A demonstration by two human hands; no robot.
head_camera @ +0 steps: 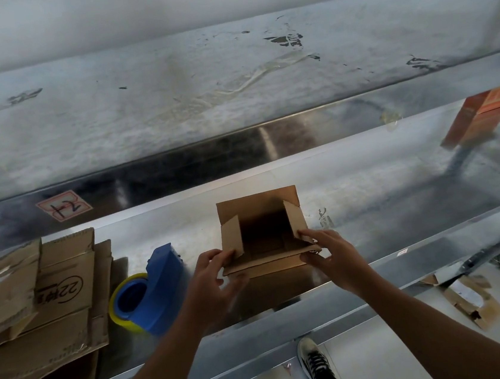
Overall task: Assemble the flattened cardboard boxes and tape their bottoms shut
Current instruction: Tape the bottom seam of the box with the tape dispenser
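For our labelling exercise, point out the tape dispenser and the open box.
tape dispenser [162, 280]: head view, blue body.
open box [256, 202]: head view, far flap.

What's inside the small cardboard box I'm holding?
Inside the small cardboard box, only its own shadowed walls and bottom show; no item is visible. The near inner wall and the corners behind the side flaps are hidden.
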